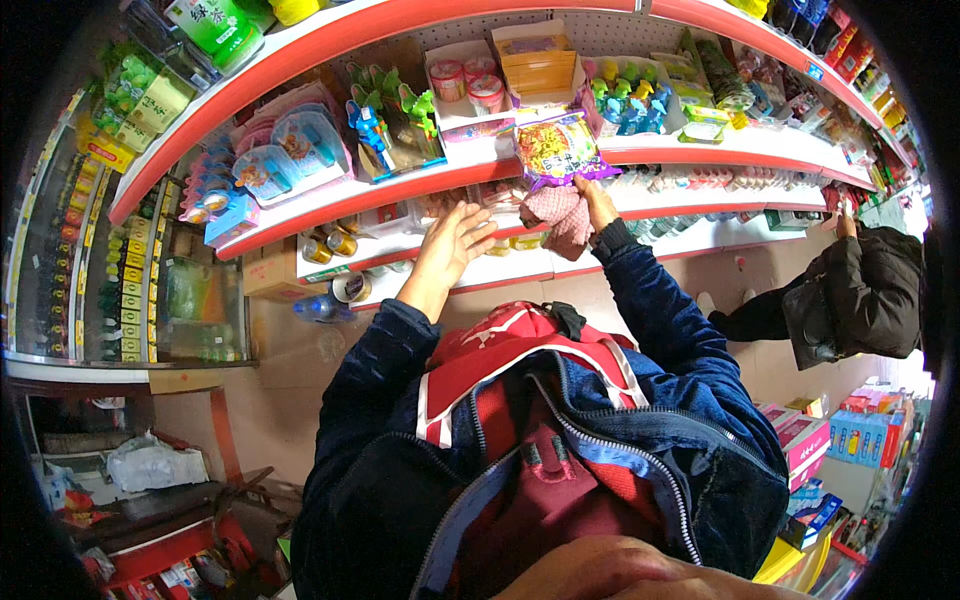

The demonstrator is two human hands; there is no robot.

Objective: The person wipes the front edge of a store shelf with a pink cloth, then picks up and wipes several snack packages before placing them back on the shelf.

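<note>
My right hand (pixel 596 204) holds a pink textured cloth (pixel 559 217), with its fingers at the lower edge of a purple snack packet (pixel 559 148). The packet leans at the front of the middle shelf, over the red shelf edge (pixel 480 174). My left hand (pixel 456 244) is held in the air before the lower shelf, its fingers spread and nothing in it. Behind the packet stand a box of yellow packs (pixel 536 64) and several round tubs with pink lids (pixel 486 91). Green and blue animal-shaped toys (pixel 367 135) stand to the left.
A glass-doored cooler (pixel 124 262) stands at the left. A cardboard box (pixel 277 268) and a blue bottle (pixel 321 309) are on the floor under the shelves. Another person (pixel 862 292) in a dark jacket is at the right, reaching to the shelf. Stacked boxed goods (pixel 799 442) are at the lower right.
</note>
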